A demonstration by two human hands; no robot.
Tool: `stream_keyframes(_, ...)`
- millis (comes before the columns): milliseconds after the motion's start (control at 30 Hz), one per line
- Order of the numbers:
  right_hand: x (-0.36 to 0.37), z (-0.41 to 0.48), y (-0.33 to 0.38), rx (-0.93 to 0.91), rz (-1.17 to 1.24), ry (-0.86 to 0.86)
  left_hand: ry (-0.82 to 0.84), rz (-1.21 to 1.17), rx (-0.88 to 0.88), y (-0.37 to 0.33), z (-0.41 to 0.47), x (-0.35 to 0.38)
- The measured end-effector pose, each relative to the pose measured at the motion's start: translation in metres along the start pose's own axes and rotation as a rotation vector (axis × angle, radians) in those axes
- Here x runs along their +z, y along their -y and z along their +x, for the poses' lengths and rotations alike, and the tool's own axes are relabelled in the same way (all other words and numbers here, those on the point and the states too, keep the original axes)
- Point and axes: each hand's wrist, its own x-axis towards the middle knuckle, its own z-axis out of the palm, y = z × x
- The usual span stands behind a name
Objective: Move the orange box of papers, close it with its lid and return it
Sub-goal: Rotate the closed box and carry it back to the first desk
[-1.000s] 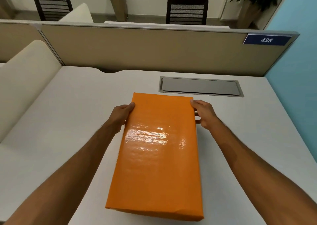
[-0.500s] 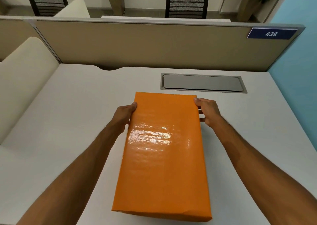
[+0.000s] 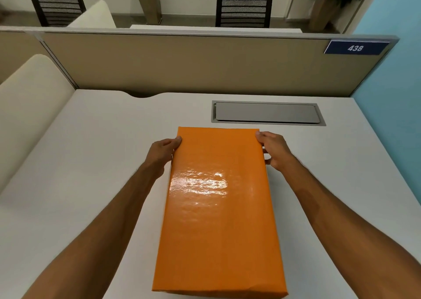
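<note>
A long orange box (image 3: 218, 212) with its glossy lid on lies lengthwise on the white desk (image 3: 91, 162), its near end at the desk's front edge. My left hand (image 3: 163, 153) grips its far left side, thumb at the top corner. My right hand (image 3: 274, 150) grips the far right side, fingers down along the wall. The papers inside are hidden by the lid.
A grey cable hatch (image 3: 267, 113) is set into the desk just beyond the box. A beige partition (image 3: 193, 64) with a blue "438" plate (image 3: 355, 47) closes the back. A cream divider (image 3: 27, 107) bounds the left, a blue wall (image 3: 391, 116) the right.
The box and both hands have shifted slightly to the right in view across the frames, and the view has tilted a little; the grip on the box looks unchanged.
</note>
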Motion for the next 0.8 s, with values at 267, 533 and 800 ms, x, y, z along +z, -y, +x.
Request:
stream_keyframes(267, 0.002, 0.0, -0.003, -0.01, -0.016, -0.018, -0.027, -0.009, 0.011, 0.001, 0.0, 0.001)
stream_keyframes(533, 0.001, -0.01, -0.005, -0.087, -0.105, -0.048, -0.008, 0.039, 0.039, -0.003, -0.01, 0.001)
stream_keyframes(800, -0.007, -0.047, -0.034, -0.144, -0.157, -0.103, 0.033, 0.09, 0.099, 0.011, -0.039, -0.012)
